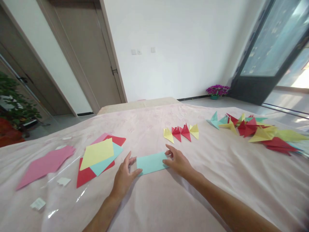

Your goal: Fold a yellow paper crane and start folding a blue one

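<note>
A light-blue sheet of origami paper (152, 163), a long rectangle that looks folded in half, lies on the tablecloth in front of me. My left hand (124, 174) holds its left end, thumb on the near corner and fingers bent beside the edge. At the other end, my right hand (178, 161) grips the paper between thumb and curled fingers, with the index finger reaching past the far corner. Just beyond the paper stands a short row of folded paper cranes, with red cranes (185, 132) between yellow ones (168, 134).
Left of my hands are overlapping coloured sheets (98, 155) and a pink stack of paper (45, 166). Small white scraps (38, 203) and clear plastic wrap (80, 196) lie nearby. A heap of folded cranes (251, 127) is at the right. A pale, wrinkled tablecloth (156, 206) covers the table.
</note>
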Demonstrator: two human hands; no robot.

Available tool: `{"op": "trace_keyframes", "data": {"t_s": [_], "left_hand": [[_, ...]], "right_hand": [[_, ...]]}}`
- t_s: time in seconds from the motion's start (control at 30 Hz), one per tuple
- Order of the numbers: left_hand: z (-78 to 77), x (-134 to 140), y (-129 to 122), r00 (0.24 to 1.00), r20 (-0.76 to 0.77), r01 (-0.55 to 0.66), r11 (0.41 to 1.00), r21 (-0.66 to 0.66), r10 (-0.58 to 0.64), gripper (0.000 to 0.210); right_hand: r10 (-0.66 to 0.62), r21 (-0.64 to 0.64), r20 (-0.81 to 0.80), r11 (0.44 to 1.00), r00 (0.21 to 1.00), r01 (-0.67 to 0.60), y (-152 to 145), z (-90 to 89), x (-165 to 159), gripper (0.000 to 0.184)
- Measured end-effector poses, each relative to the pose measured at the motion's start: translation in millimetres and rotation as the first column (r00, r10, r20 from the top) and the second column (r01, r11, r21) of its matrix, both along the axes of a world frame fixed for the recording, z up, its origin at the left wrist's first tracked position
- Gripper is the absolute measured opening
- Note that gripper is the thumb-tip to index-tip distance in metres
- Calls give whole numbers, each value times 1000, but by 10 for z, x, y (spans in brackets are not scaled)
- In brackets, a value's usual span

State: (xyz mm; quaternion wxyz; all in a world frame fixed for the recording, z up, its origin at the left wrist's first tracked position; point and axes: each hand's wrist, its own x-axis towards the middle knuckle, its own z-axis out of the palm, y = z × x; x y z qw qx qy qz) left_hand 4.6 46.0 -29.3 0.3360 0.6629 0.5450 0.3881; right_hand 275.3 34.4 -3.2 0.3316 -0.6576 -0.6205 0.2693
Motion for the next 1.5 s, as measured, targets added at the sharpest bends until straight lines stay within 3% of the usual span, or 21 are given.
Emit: {"op": "trace_keyframes", "data": {"t_s": [0.1,0.23,0.33,0.5,0.57,0.63,0.73,0.97,1.17,1.37,1.5], "left_hand": [[-9,3,-37,999,-43,1,998,58,2,91],[62,38,-107,998,59,15,997,73,-19,89],[102,50,-145,988,155,0,995,104,-16,75],[134,26,-191,984,173,28,994,108,-46,35],[152,17,-225,980,184,53,992,110,-73,18],[173,9,-270,974,204,72,989,131,-98,9],[194,-14,-337,966,225,87,980,179,-127,10],[161,-114,-362,955,235,118,960,256,-180,20],[144,-117,-331,941,257,151,955,256,-218,21],[159,-150,-340,918,300,188,951,247,-260,22],[159,-157,-317,896,341,215,949,231,-286,20]], "right_hand": [[-46,73,4,996,999,46,-70,-23,-18,87],[-61,149,-54,986,997,68,-129,-130,-61,81],[-39,192,-129,979,991,64,-120,-218,-66,78],[38,289,-208,957,977,25,-113,-245,-33,85],[94,325,-208,945,974,-22,-140,-225,-40,75],[153,352,-197,933,968,-76,-175,-209,-64,47],[190,383,-205,918,960,-100,-215,-207,-107,19],[124,370,-370,929,921,23,-211,-227,-97,56],[99,283,-503,957,859,56,-252,-170,-84,54],[58,260,-525,961,849,95,-157,-191,-146,77],[41,246,-549,962,835,115,-136,-170,-158,67]]}}
